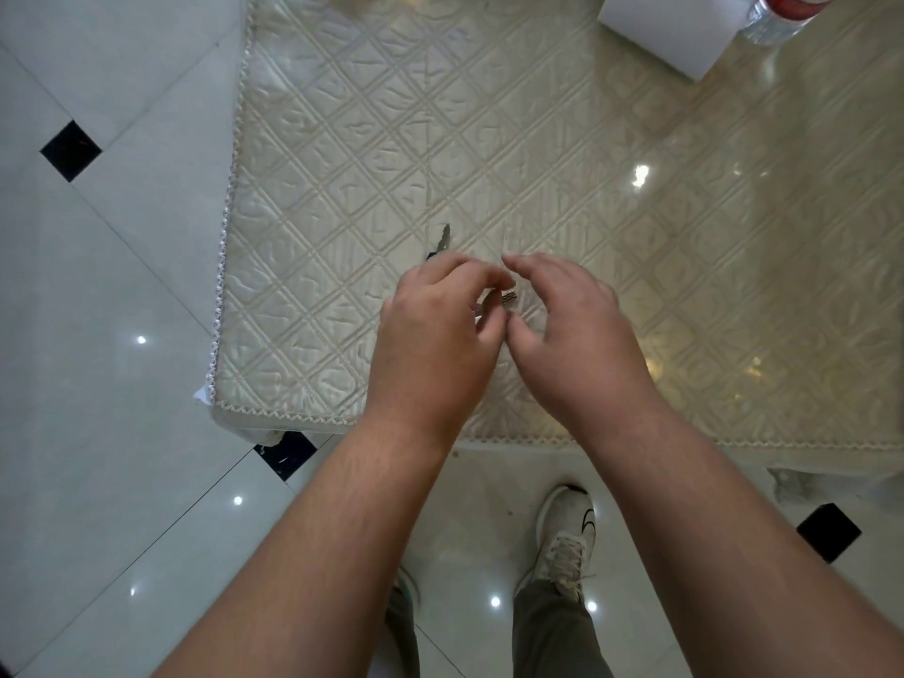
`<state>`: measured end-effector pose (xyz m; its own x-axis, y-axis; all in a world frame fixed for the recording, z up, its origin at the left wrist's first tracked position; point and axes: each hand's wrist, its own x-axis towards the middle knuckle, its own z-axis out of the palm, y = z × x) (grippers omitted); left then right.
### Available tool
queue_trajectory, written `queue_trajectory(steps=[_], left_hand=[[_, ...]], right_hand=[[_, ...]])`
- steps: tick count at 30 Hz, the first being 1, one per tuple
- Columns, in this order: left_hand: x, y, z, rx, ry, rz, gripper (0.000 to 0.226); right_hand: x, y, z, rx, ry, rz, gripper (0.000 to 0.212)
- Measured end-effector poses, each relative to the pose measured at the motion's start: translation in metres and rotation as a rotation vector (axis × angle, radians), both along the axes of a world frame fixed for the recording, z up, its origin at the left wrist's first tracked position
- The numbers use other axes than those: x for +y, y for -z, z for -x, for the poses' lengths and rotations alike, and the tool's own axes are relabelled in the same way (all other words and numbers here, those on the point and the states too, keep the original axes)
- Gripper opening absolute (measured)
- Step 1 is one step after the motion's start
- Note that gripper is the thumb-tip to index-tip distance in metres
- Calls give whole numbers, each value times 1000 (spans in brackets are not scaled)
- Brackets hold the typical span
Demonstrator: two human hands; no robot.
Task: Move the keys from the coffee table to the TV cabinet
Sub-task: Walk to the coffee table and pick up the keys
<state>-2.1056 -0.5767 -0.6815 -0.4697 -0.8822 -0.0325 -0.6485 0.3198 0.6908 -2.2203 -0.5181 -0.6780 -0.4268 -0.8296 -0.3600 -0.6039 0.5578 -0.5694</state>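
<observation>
The keys (444, 238) lie near the front left of the coffee table (342, 178), which wears a cream quilted cover under glossy clear film. One silver key blade pokes out beyond my left hand (435, 335); a small patterned piece of the bunch shows between my two hands. My left hand is curled over the keys, fingertips closed around them. My right hand (572, 330) hovers right beside it, fingers bent and apart, with nothing seen in it. Most of the bunch is hidden under my left hand. The TV cabinet is out of view.
A white box (670, 31) and a clear plastic bottle with a red label (782, 12) stand at the table's far right. White glossy floor tiles with black diamond insets (71, 150) surround the table. My feet in pale sneakers (567, 535) are just before the table's front edge.
</observation>
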Motion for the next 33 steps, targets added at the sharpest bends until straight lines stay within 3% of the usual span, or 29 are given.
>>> queue_trajectory(steps=[4,9,12,16,18,21,25,33], left_hand=[[-4,-6,-4,115,4,-61,21],[-10,4,-7,93,-52,-231,38],[-14,15,-11,-17,-102,-185,40],[-13,29,-13,-320,13,-147,43],[-12,32,-13,-362,32,-154,41],[-12,36,-14,-312,0,-124,37],[-17,38,-18,-301,-89,-59,12],[-20,34,-31,-256,-173,-125,22]], right_hand=[[-1,-5,-4,-25,-13,8,47],[-2,1,-7,28,24,-45,49],[0,5,-7,53,20,-70,48],[1,11,-9,81,4,-88,43],[1,14,-10,90,-8,-96,42],[1,20,-13,116,-29,-95,41],[0,26,-17,190,-49,-88,39],[1,32,-27,290,-18,-123,19]])
